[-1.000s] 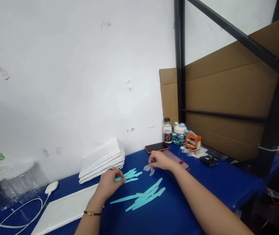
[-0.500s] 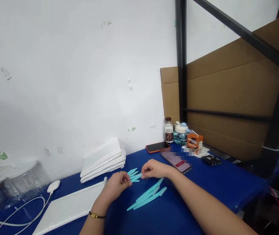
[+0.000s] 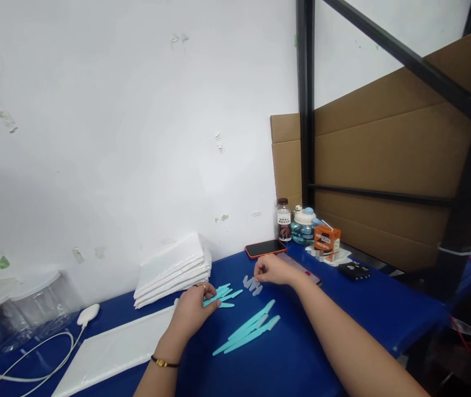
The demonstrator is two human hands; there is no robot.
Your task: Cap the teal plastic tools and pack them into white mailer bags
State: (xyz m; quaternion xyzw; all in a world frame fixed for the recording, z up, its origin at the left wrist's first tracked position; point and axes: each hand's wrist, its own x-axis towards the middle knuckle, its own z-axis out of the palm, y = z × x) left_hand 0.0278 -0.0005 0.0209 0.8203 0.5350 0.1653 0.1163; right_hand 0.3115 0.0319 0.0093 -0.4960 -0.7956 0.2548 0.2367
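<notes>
My left hand (image 3: pixel 198 303) is closed on several slim turquoise sticks (image 3: pixel 225 295), whose narrow ends point right. Just right of them, small translucent caps (image 3: pixel 253 285) lie on the blue table (image 3: pixel 297 353). My right hand (image 3: pixel 270 270) is beside the caps, fingers pinched together at the upper one; whether a cap is between the fingertips is hidden. In front of both hands lie a few more turquoise sticks (image 3: pixel 247 333), with pale translucent covers at their upper right ends.
A white tray (image 3: pixel 115 347) and stacked white packets (image 3: pixel 173 270) are at left, near a white cable and clear tubs (image 3: pixel 32 309). Behind my right hand are two phones, a bottle (image 3: pixel 283 220), a jug (image 3: pixel 302 227), an orange carton (image 3: pixel 326 241) and a black object (image 3: pixel 354 270).
My right hand has moved right and up, away from the sticks in my left hand. Loose translucent caps now show on the table between the hands.
</notes>
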